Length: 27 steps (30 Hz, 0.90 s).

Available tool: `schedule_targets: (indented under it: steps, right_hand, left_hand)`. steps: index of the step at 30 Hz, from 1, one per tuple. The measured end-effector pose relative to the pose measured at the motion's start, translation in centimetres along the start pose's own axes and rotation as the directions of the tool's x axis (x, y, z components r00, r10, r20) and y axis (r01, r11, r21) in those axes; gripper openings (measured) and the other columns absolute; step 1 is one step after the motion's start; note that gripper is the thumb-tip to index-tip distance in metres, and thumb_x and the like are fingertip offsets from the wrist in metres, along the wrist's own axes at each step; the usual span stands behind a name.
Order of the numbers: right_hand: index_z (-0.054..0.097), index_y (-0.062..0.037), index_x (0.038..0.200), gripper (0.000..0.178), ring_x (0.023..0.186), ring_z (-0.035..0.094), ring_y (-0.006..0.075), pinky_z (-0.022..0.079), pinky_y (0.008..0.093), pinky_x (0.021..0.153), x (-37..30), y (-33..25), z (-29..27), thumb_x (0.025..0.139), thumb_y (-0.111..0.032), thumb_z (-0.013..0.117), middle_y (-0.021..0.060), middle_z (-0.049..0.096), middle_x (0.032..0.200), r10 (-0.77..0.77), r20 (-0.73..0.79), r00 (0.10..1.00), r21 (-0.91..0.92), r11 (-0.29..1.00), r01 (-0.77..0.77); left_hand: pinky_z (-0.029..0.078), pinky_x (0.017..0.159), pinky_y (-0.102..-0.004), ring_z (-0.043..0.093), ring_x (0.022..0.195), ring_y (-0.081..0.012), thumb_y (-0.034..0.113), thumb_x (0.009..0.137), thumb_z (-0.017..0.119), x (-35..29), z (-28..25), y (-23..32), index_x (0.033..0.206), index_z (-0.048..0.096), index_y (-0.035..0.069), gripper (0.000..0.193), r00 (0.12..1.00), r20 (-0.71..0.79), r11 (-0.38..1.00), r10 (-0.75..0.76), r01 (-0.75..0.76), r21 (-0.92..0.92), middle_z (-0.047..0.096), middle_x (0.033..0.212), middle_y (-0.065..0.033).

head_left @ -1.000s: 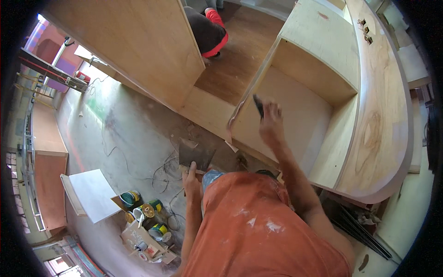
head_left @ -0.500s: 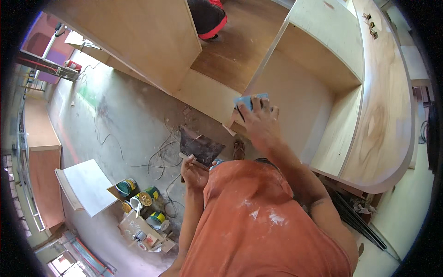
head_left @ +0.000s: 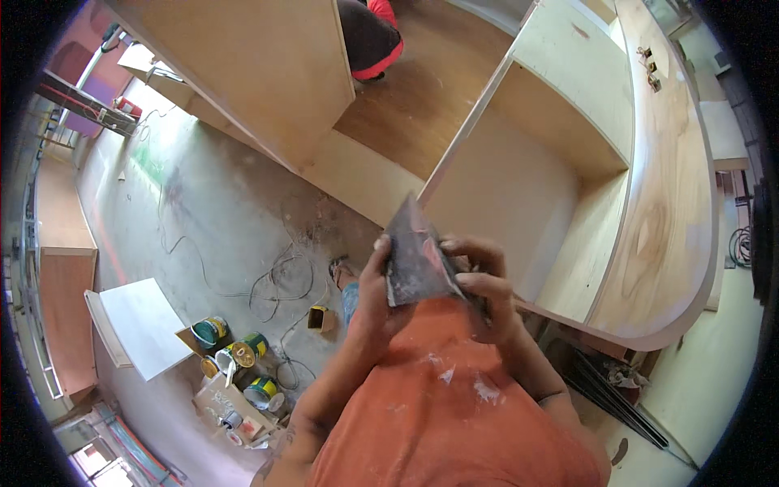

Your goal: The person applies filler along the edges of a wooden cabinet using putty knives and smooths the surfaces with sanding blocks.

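In front of my chest, my left hand [head_left: 375, 288] grips the left edge of a dark, flat plate [head_left: 415, 264], tilted with one corner pointing up. A pink smear and pale dust mark its face. Close against the plate's right edge is my right hand [head_left: 491, 284], its fingers curled. What those fingers hold, if anything, is hidden; the blue piece seen earlier does not show. Just beyond the plate's tip stands the edge of a pale plywood cabinet [head_left: 471, 122] with an open compartment.
A curved wooden counter top [head_left: 661, 203] runs along the right. Several paint cans [head_left: 251, 349] stand on the floor at left, near a white panel [head_left: 150, 325] and loose cables [head_left: 280, 280]. A small open box [head_left: 322, 319] sits near my leg. Another person [head_left: 369, 36] is at the top.
My right hand has come back from the cabinet edge to the plate. My left hand has raised the plate up and to the right. The blue piece is out of sight.
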State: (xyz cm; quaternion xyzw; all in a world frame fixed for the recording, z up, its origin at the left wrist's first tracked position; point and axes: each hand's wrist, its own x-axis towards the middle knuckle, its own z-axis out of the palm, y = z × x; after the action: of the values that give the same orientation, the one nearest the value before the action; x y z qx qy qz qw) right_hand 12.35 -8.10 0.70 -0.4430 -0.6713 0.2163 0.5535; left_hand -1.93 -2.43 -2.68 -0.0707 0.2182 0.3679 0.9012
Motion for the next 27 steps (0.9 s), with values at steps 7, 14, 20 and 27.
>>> schedule_targets:
  steps: [7,14,20,27]
  right_hand:
    - [0.047,-0.0092,0.124,0.044,0.119,0.044,0.0336,0.037,0.0425,0.101,0.7,2.9,-3.5,0.083,-0.001,0.060,0.0153,0.047,0.125,0.157,0.024,0.987,-0.507,0.853,-0.123]
    - [0.049,0.0000,0.124,0.045,0.099,0.062,0.0267,0.052,0.0373,0.087,3.0,-4.7,-5.0,0.080,-0.005,0.057,0.0152,0.059,0.113,0.750,-0.247,0.613,0.858,0.464,-0.221]
    - [0.050,0.0009,0.120,0.044,0.094,0.063,0.0239,0.052,0.0354,0.086,3.4,-4.2,-4.6,0.079,-0.011,0.057,0.0134,0.061,0.106,0.780,0.061,0.623,0.841,0.296,-0.453]
    - [0.052,0.0020,0.118,0.042,0.087,0.065,0.0197,0.054,0.0274,0.073,0.4,4.8,-7.8,0.081,-0.016,0.058,0.0118,0.063,0.099,0.775,0.065,0.628,0.862,0.274,-0.427]
  left_hand:
    - [0.046,0.091,-0.0343,0.056,0.105,-0.0205,0.027,0.099,0.040,-0.8,0.9,-0.3,0.123,0.045,0.004,0.034,0.969,0.089,0.934,0.232,-0.248,0.259,0.058,0.110,-0.0095]
    - [0.041,0.096,-0.0357,0.050,0.115,-0.0295,0.009,0.091,0.051,1.6,-3.0,0.7,0.130,0.042,0.006,0.040,0.853,0.423,0.283,0.305,-0.505,0.815,0.048,0.126,-0.0139]
    - [0.038,0.101,-0.0395,0.042,0.124,-0.0373,-0.011,0.076,0.057,0.3,2.4,1.3,0.125,0.053,0.006,0.051,0.516,0.850,-0.409,0.109,-0.756,0.512,0.042,0.132,-0.0176]
    - [0.036,0.103,-0.0364,0.044,0.124,-0.0292,-0.005,0.086,0.047,-1.9,-3.5,4.9,0.128,0.051,0.007,0.044,0.707,0.618,-0.384,0.344,-0.495,0.780,0.042,0.135,-0.0145]
